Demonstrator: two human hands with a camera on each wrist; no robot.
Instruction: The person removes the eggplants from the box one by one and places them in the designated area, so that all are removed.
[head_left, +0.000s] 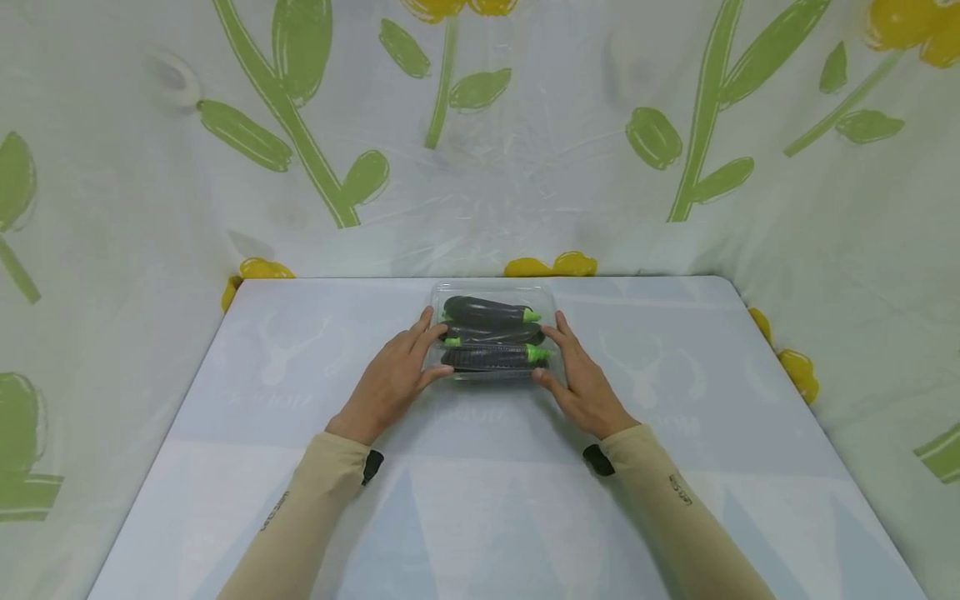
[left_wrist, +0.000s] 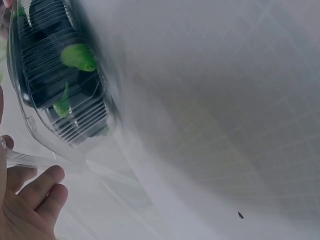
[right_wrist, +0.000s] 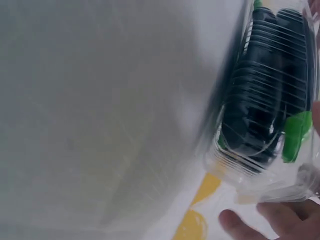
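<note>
A clear plastic container (head_left: pixel 491 291) holds several dark purple eggplants (head_left: pixel 483 311) with green stem ends. My left hand (head_left: pixel 390 379) grips its left end, thumb along the front edge and fingers at the side. At the opposite end my right hand (head_left: pixel 588 387) holds it the same way. In the left wrist view, the fingers (left_wrist: pixel 45 187) are bent at the clear rim flange (left_wrist: pixel 30 159). Ridged walls of the container (right_wrist: pixel 270 192) show in the right wrist view, close over the tabletop. Parts of both palms are hidden there.
The container is near the far edge of a white table (head_left: pixel 480 483) printed with pale grey-blue patterns. Behind and beside the table hangs a white curtain (head_left: pixel 525 192) with green leaves and yellow flowers. Dark wrist bands (head_left: pixel 597 460) show under the beige sleeves (head_left: pixel 300 517).
</note>
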